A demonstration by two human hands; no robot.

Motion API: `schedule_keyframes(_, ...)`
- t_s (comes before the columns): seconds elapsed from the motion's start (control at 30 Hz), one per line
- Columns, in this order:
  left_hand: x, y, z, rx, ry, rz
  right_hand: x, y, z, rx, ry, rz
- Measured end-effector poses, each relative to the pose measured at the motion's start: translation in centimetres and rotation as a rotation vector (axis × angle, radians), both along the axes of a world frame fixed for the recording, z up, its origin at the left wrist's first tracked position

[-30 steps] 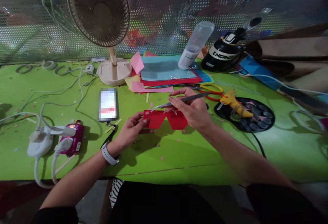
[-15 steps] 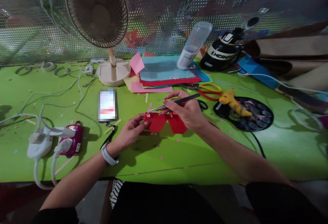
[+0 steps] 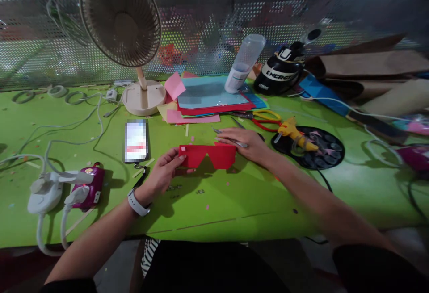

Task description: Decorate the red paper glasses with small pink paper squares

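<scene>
A red paper piece [image 3: 214, 155] with a V-shaped notch in its lower edge is held just above the green table. Near its top left corner sits a small pale pink square [image 3: 182, 148]. My left hand [image 3: 167, 168] pinches the paper's left end between thumb and fingers. At the paper's right end, my right hand [image 3: 246, 143] is closed on metal tweezers [image 3: 231, 140], whose tips point up and left. Its fingertips are close behind the red paper's top right edge; contact is unclear.
Behind are coloured paper sheets [image 3: 214, 92], a tilted clear bottle [image 3: 244, 63], a black jug [image 3: 279, 72] and a fan [image 3: 120, 20]. Scissors [image 3: 266, 119] and a yellow glue gun [image 3: 296, 136] on a black tray lie right. A phone [image 3: 136, 141] and power plugs [image 3: 47, 190] are left.
The tweezers' tips have moved from the pink square toward the right and now point up-left. My right hand has turned flatter, and more of the red paper shows. The view has shifted slightly.
</scene>
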State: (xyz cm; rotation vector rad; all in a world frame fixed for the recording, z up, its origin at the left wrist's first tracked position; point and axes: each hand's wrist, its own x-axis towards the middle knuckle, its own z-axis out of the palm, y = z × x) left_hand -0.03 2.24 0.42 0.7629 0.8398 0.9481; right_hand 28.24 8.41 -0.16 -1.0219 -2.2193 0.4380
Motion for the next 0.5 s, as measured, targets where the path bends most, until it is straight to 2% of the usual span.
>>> schedule_keyframes(0.1, 0.1, 0.0, 0.0, 0.015, 0.005, -0.012, 0.5, 0.5, -1.3, 0.043, -0.134, -0.026)
schedule_keyframes(0.2, 0.2, 0.0, -0.1, 0.032, 0.01, -0.02, 0.5, 0.9, -1.1, 0.083, -0.268, -0.104)
schedule_keyframes(0.27, 0.2, 0.0, -0.1, 0.04, 0.025, -0.035, 0.2, 0.8, -0.2, 0.088, -0.305, -0.139)
schedule_keyframes(0.37, 0.3, -0.2, 0.0, 0.056, 0.055, -0.071, -1.4, -0.2, 1.8, 0.059, -0.157, -0.137)
schedule_keyframes(0.5, 0.4, -0.5, 0.2, 0.071, 0.089, -0.086, -5.5, -1.7, 4.2, -0.183, 0.067, 0.019)
